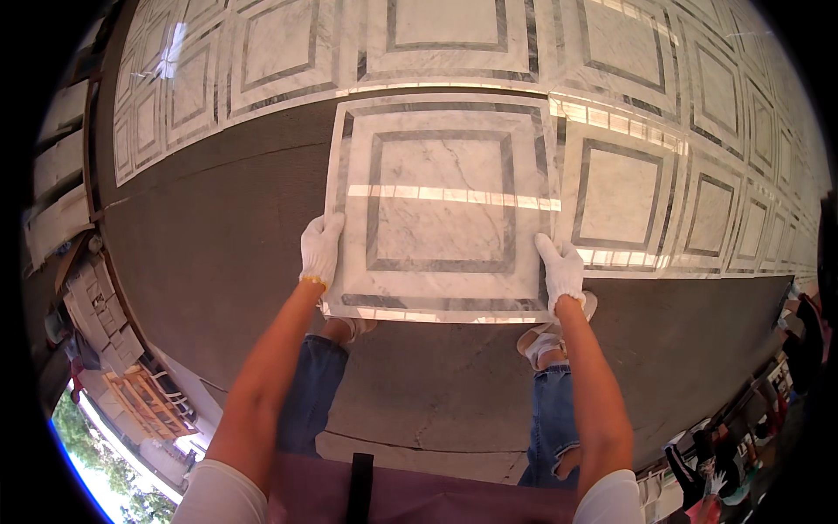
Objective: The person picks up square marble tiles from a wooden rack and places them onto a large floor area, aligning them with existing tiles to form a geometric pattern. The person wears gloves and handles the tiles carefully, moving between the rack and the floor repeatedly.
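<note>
A large square marble tile [441,210], white with grey veins and a grey inlaid square border, is in front of me. My left hand [320,251], in a white knit glove, grips its left edge near the lower corner. On the opposite edge, my right hand [561,269], also gloved, has its thumb on top and the fingers partly hidden. The tile's near edge covers part of my feet [548,342]. Its far edge lies close to the rows of laid tiles, and its right edge borders a similar tile [618,194].
Patterned marble tiles [449,24] spread across the far side and right. Dark grey floor [209,201] shows left of and below the held tile. Wooden pallets [148,402] and stacked pale slabs [94,301] stand at left. Other people [711,472] are at the lower right.
</note>
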Action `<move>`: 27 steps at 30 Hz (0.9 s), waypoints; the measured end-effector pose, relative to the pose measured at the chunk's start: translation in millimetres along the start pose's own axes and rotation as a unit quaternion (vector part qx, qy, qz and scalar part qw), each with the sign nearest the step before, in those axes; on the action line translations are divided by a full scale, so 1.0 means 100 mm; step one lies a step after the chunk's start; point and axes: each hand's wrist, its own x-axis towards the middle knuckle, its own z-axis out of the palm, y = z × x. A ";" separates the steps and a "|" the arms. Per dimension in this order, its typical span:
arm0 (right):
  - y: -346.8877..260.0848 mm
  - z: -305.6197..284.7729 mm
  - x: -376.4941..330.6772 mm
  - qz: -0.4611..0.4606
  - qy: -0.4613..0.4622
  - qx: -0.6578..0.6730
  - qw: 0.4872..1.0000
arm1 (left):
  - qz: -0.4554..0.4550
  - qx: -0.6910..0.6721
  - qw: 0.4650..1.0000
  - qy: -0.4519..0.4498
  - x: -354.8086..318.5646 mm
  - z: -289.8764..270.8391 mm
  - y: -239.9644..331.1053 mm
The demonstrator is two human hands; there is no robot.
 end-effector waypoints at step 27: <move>0.45 0.52 0.71 0.022 0.061 -0.151 0.986 | -0.068 0.232 0.966 -0.088 0.93 0.50 -0.49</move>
